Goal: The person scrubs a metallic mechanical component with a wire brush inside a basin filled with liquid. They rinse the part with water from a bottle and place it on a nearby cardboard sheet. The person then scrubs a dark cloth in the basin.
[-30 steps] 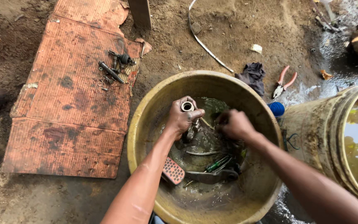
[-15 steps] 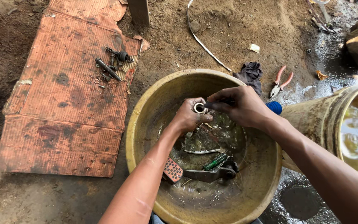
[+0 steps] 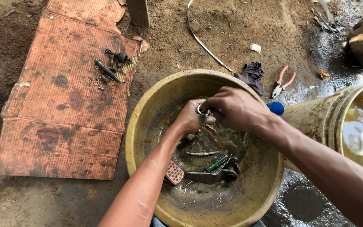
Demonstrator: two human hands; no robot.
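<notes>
Over a yellow basin (image 3: 148,122) of murky water, the left hand (image 3: 192,117) pinches a small metal ring (image 3: 202,110) in its grip — the right hand (image 3: 236,108) closes on the same ring from the other side. Below the grip lie a dark pedal lever (image 3: 209,175) and a green-handled tool (image 3: 216,163); pliers (image 3: 283,82) lie beyond.

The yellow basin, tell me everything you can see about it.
The basin is wide, round, dull yellow, stained, plastic by its look. It sits on dirt beside cardboard. Shallow murky liquid covers its bottom, with a lever, a red pedal and a green tool. Left hand and right hand work a metal ring above it.
</notes>
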